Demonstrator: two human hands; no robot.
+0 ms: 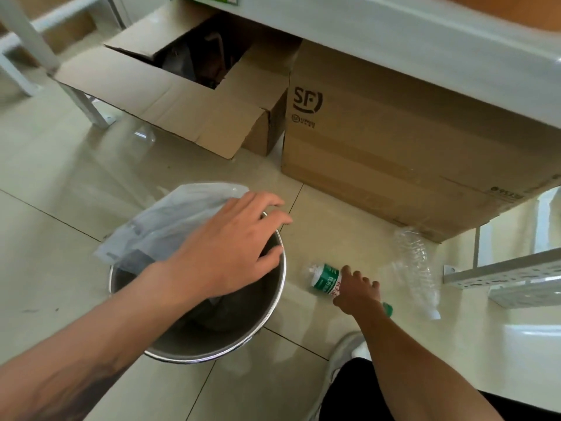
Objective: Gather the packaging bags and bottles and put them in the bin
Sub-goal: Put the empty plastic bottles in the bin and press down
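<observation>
A round metal bin stands on the tiled floor. A clear plastic packaging bag lies across its far-left rim, partly drooping inside. My left hand rests palm down over the bag and the bin's mouth, fingers spread. To the right of the bin a small green-labelled bottle lies on its side. My right hand is wrapped over its middle, hiding part of it. A crumpled clear bottle lies further right.
An open cardboard box and a closed one marked SF sit under a grey shelf behind the bin. A perforated metal rail lies at the right. Something clear lies by the open box. My shoe is near the bin.
</observation>
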